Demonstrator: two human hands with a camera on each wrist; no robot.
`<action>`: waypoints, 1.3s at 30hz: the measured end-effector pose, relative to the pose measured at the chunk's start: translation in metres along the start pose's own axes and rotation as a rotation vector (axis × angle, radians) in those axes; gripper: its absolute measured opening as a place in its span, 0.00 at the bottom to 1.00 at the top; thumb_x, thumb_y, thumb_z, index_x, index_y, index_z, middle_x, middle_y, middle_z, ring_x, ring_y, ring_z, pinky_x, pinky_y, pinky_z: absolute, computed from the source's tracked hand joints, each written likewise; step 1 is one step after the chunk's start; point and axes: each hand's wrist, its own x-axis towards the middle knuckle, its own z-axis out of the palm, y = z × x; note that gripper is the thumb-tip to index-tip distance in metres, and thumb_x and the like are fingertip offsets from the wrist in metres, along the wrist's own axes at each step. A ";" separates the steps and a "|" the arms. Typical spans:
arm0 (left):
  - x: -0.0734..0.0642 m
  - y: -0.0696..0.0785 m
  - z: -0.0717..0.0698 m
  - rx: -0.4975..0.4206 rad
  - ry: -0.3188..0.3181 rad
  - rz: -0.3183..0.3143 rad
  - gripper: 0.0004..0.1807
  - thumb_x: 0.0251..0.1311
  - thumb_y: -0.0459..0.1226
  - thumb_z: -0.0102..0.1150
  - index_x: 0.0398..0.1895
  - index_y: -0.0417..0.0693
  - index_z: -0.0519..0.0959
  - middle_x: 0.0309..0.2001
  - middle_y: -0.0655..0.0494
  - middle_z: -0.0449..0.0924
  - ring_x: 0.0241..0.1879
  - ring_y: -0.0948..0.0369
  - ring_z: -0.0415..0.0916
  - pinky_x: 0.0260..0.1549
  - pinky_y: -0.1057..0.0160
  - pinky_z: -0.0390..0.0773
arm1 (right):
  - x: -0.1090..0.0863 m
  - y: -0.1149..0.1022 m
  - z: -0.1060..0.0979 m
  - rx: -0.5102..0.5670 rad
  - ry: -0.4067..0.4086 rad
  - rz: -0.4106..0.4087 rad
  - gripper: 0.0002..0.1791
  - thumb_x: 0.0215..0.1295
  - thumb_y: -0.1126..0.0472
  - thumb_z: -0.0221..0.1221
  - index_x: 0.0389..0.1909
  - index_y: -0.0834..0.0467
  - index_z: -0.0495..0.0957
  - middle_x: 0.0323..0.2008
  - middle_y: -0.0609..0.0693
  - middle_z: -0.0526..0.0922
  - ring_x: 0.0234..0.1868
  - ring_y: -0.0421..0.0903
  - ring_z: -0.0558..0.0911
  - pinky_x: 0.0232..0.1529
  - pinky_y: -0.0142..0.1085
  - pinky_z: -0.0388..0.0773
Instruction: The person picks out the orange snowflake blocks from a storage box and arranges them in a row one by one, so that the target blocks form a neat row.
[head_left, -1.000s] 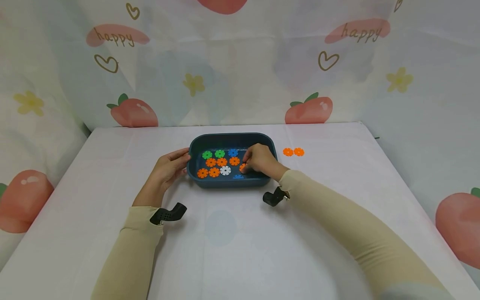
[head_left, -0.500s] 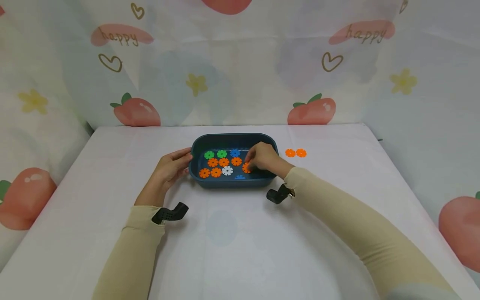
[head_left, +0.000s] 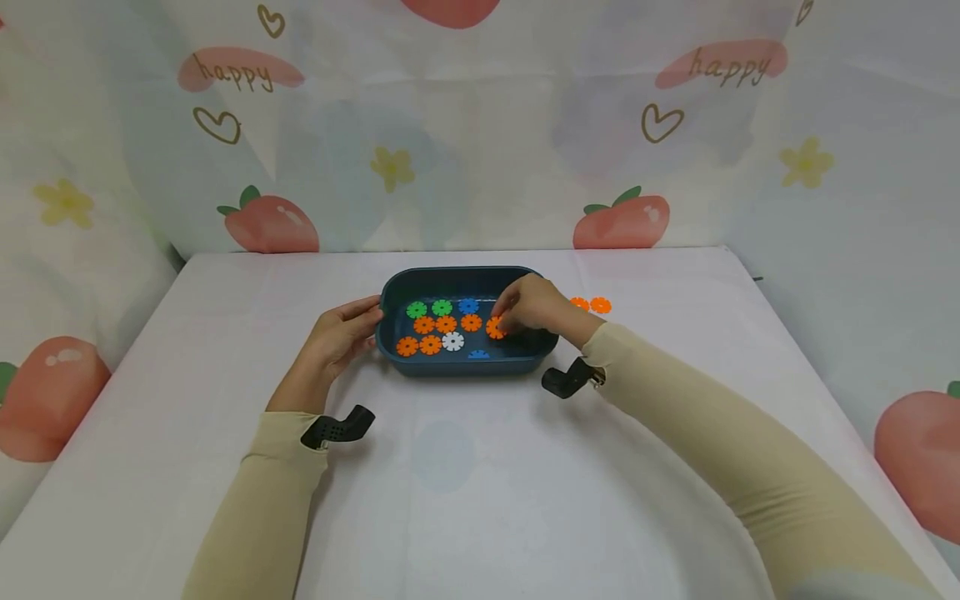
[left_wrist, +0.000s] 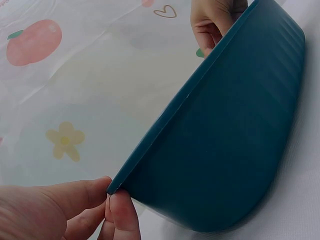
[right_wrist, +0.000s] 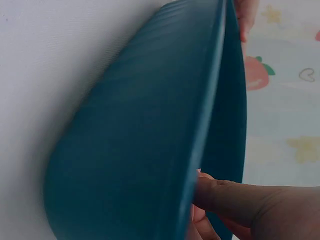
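A dark teal plastic tray [head_left: 465, 367] stands on the table, with flat, notched flower-shaped plastic discs in it. My left hand [head_left: 335, 343] pinches the tray's left rim between thumb and fingers, as the left wrist view shows too. Inside the right part of the tray, my right hand [head_left: 536, 307] pinches an orange notched disc [head_left: 495, 327] at its fingertips. To the left of it lie several orange discs [head_left: 431, 344], two green discs [head_left: 442, 307], a white disc [head_left: 453, 341], and a blue disc [head_left: 468, 305]. A second blue disc [head_left: 478, 354] is partly hidden by the front wall.
Two orange discs [head_left: 600, 305] lie on the white table [head_left: 450, 500] right of the tray; the right hand partly hides one. A printed cloth backdrop [head_left: 465, 150] rises behind the table. Each wrist wears a black camera mount [head_left: 337, 427].
My right hand has lifted slightly and shifted right, and the orange disc in its fingers has moved with it. My left hand stays on the rim.
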 end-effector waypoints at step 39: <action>0.001 0.000 0.000 -0.027 -0.002 -0.016 0.25 0.70 0.36 0.55 0.69 0.47 0.70 0.52 0.55 0.77 0.35 0.67 0.76 0.33 0.72 0.77 | -0.010 0.026 -0.067 0.127 0.002 0.078 0.15 0.68 0.67 0.59 0.53 0.68 0.78 0.51 0.65 0.81 0.45 0.51 0.86 0.56 0.45 0.78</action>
